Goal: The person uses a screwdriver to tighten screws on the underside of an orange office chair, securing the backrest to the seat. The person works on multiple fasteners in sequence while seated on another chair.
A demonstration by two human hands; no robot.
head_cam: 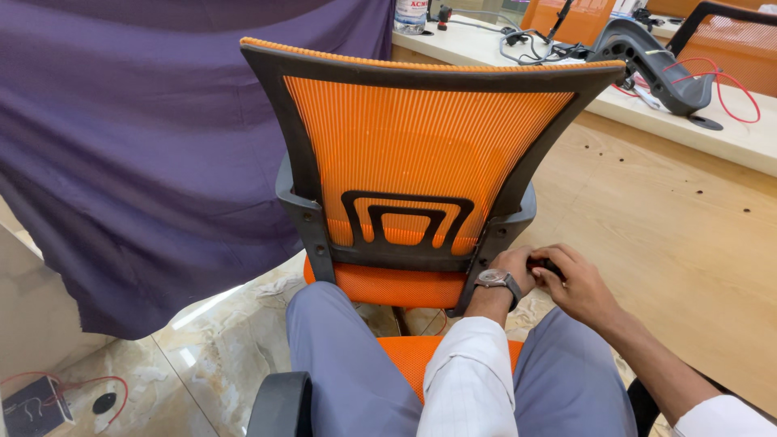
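Note:
An orange mesh office chair [421,146] with a black frame stands in front of me, its back turned to me. My left hand [508,271], with a wristwatch on the wrist, is curled at the lower right corner of the chair's frame [494,235]. My right hand [581,287] meets it from the right. The fingers of both hands close around a small dark part [549,265], which they mostly hide. My knees in grey trousers [340,356] sit just under the chair's orange seat [396,285].
A purple cloth [137,162] hangs at the left. At the back right, a long table [728,137] carries cables, red wires and a black chair part [647,57]. Wooden floor spreads to the right, marble tiles lower left. A small box with red wires [36,405] lies on the tiles.

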